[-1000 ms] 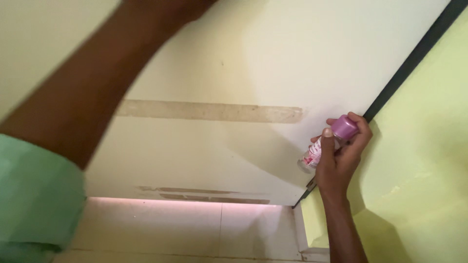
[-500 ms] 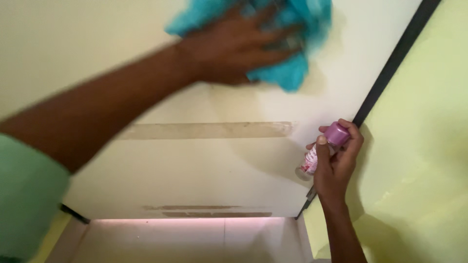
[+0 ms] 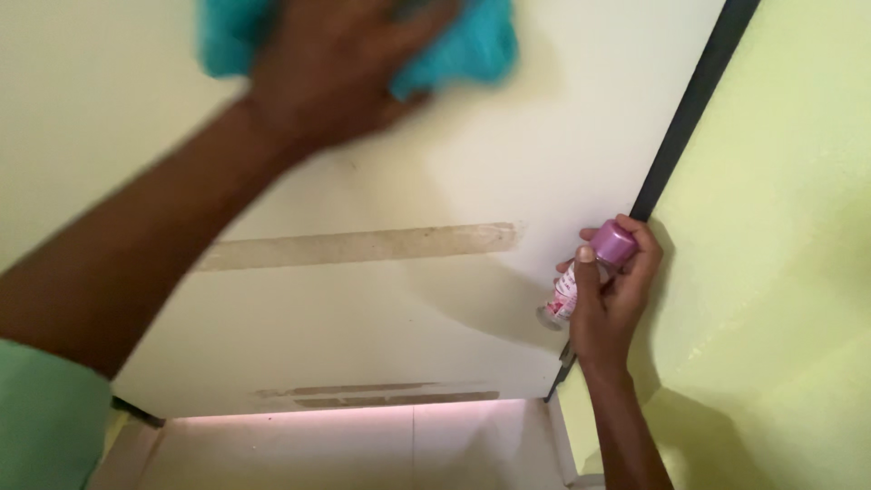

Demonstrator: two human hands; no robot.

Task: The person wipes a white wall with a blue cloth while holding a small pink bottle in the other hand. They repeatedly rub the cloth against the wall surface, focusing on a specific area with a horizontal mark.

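Observation:
My left hand (image 3: 331, 63) presses a turquoise cloth (image 3: 458, 50) flat against a cream door panel (image 3: 381, 308) near the top of the view; the cloth shows on both sides of the hand. My right hand (image 3: 608, 304) grips a small spray bottle (image 3: 581, 277) with a pink cap, held against the panel's right edge beside the dark door strip (image 3: 685, 113). A long brownish tape-residue stripe (image 3: 358, 245) crosses the panel between the two hands.
A light green wall (image 3: 780, 272) stands to the right of the dark strip. Two shorter residue marks (image 3: 381, 396) lie near the panel's bottom edge. Pale floor tiles (image 3: 363, 449) show below the door. A green sleeve (image 3: 45, 426) covers my left upper arm.
My left hand came down into view with the cloth and has swept it leftward across the upper panel. My right hand keeps the bottle at the door edge, shifted slightly left.

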